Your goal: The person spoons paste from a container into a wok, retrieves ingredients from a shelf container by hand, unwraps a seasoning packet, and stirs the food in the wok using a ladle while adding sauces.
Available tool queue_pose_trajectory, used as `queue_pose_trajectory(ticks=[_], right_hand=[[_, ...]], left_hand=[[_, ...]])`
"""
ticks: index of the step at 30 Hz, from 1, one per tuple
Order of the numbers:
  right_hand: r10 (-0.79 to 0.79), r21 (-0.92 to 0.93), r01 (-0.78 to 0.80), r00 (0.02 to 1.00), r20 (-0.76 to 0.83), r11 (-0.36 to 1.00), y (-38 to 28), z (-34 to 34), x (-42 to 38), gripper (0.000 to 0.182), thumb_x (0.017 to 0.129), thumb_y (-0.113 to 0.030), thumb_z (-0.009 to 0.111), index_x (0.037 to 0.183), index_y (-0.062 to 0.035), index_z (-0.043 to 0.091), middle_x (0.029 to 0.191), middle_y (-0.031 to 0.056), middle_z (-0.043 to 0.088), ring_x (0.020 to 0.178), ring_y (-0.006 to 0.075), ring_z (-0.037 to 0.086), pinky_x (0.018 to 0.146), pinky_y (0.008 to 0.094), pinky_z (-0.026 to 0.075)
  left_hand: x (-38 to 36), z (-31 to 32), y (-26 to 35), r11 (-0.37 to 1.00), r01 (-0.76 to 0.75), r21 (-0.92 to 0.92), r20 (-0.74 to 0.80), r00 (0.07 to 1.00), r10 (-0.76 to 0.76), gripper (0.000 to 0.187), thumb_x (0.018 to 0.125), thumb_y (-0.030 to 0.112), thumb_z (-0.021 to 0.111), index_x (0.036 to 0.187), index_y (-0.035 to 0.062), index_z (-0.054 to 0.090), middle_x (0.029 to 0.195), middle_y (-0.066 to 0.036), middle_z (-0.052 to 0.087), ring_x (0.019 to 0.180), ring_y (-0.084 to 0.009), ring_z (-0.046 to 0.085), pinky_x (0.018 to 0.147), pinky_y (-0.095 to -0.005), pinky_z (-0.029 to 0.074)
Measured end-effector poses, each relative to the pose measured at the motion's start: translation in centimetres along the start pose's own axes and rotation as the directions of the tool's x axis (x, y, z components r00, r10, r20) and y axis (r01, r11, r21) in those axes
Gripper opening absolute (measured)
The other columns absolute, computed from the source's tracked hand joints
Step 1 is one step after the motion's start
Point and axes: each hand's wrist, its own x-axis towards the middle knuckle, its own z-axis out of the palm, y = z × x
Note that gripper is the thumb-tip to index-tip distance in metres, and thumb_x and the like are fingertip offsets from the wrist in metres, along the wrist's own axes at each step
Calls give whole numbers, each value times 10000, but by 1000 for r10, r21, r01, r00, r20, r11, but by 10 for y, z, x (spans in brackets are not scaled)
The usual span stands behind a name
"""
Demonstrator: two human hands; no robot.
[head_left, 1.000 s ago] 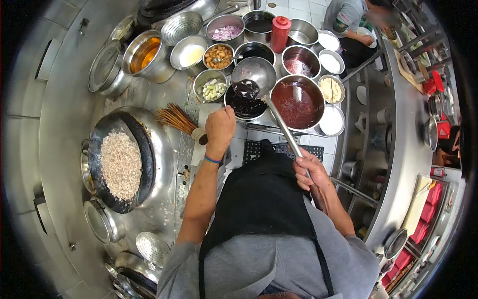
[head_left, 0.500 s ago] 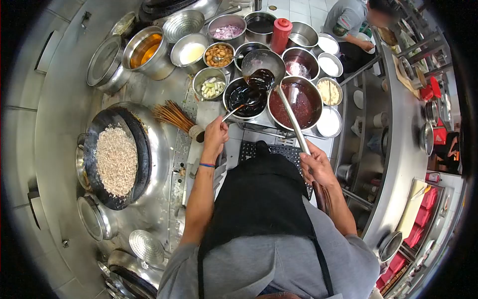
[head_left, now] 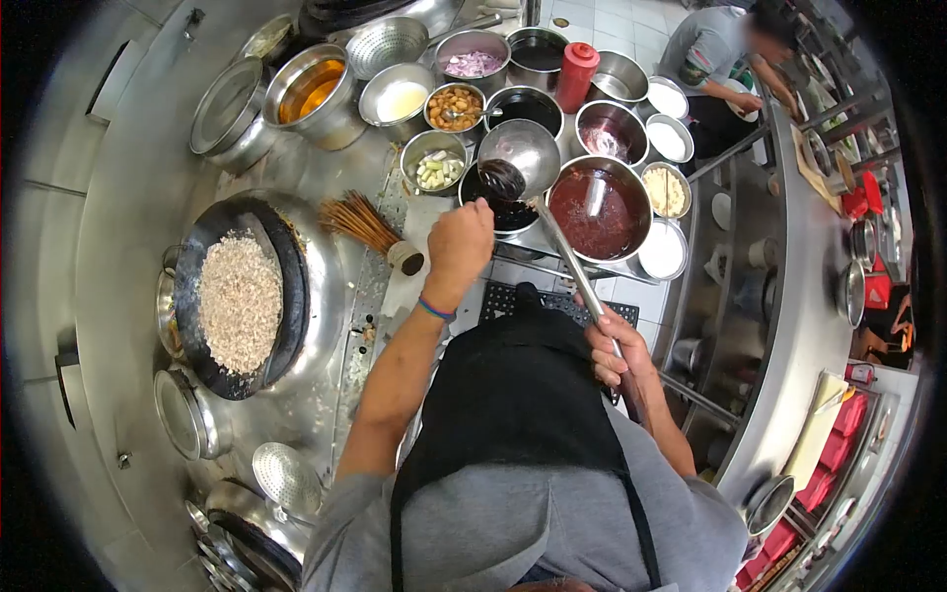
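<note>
Step in hand, as judged: you are loading dark sauce (head_left: 503, 181) into the ladle (head_left: 536, 148).
Left to right: wok (head_left: 293, 286) with pale grains (head_left: 240, 306), off to your side; your left hand (head_left: 461, 247) clenched at the near edge of the pot (head_left: 518, 232), cannot tell what, if anything, it grips; sauce in the ladle's bowl, above that pot; red sauce (head_left: 592, 222) just beside; your right hand (head_left: 619, 347) wrapped round the ladle's handle. Next move likely calls for a level bowl, to keep drips out of the red sauce.
</note>
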Motion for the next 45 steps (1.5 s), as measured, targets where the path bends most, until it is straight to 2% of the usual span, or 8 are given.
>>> queue_pose_trajectory(ticks=[10, 14, 21, 24, 28, 36, 40, 45], right_hand=[[-180, -341, 114, 969, -168, 933, -13, 15, -7, 525, 1023, -184, 576, 1516, -111, 411, 654, -9, 445, 337, 65, 358, 281, 251, 328], [-296, -465, 144, 915, -273, 874, -18, 37, -10, 495, 1023, -175, 570, 1487, -102, 415, 639, -17, 415, 346, 77, 341, 290, 255, 292], [-192, -707, 291, 957, 218, 645, -6, 118, 48, 640, 1001, -64, 585, 1579, -77, 312, 590, -27, 393, 344, 72, 363, 296, 251, 302], [-76, -897, 373, 928, 366, 236, 28, 141, 113, 603, 996, -28, 562, 1563, -49, 361, 651, -36, 512, 417, 34, 412, 346, 211, 334], [139, -677, 691, 719, 681, -254, 133, 169, 249, 537, 945, -10, 585, 1474, 6, 498, 1276, 190, 668, 1211, 192, 604, 1005, 303, 465], [184, -567, 778, 620, 763, -269, 166, 299, 303, 541, 980, -43, 601, 1500, 14, 462, 1364, 168, 633, 1210, 186, 575, 1042, 309, 442], [431, -903, 426, 807, 404, 50, 124, 322, 244, 487, 1063, -124, 527, 1536, -77, 419, 666, -19, 518, 363, 63, 375, 310, 264, 335], [619, -998, 57, 784, 47, 4, 156, 326, 288, 212, 1075, -181, 518, 1251, -76, 572, 633, -14, 503, 374, 84, 381, 333, 272, 337]], left_hand=[[-52, 8, -87, 985, 152, -80, 459, 883, -99, 752, 931, 642, 616, 704, -74, 649, 713, -308, 648, 665, -400, 683, 614, -493, 503], [-117, -38, -124, 921, 242, -304, 295, 943, -150, 656, 961, 542, 655, 691, -52, 596, 567, -181, 517, 516, -248, 456, 526, -456, 391], [-220, -104, -147, 828, 344, -444, 6, 924, -381, 551, 994, 460, 639, 754, -36, 619, 600, -182, 516, 560, -197, 463, 535, -426, 404], [-248, -103, -151, 809, 302, -505, -81, 916, -393, 536, 995, 450, 641, 767, -35, 619, 619, -197, 542, 554, -227, 500, 550, -429, 429], [-283, -106, -153, 778, 317, -543, -105, 893, -437, 506, 994, 432, 645, 785, -28, 619, 671, -219, 594, 572, -280, 580, 576, -420, 460], [-325, -157, -166, 801, 395, -450, -372, 732, -570, 300, 985, 279, 656, 913, -11, 679, 847, -185, 660, 787, -328, 639, 691, -425, 471], [-266, -179, -172, 952, 273, -140, -833, 487, -263, 133, 956, 174, 653, 955, 51, 703, 1092, -96, 673, 1084, -258, 605, 880, -442, 413], [-196, -163, -205, 919, 368, -141, -818, 479, -318, 91, 926, 172, 673, 946, 97, 721, 963, -27, 638, 992, -248, 584, 861, -476, 382]])
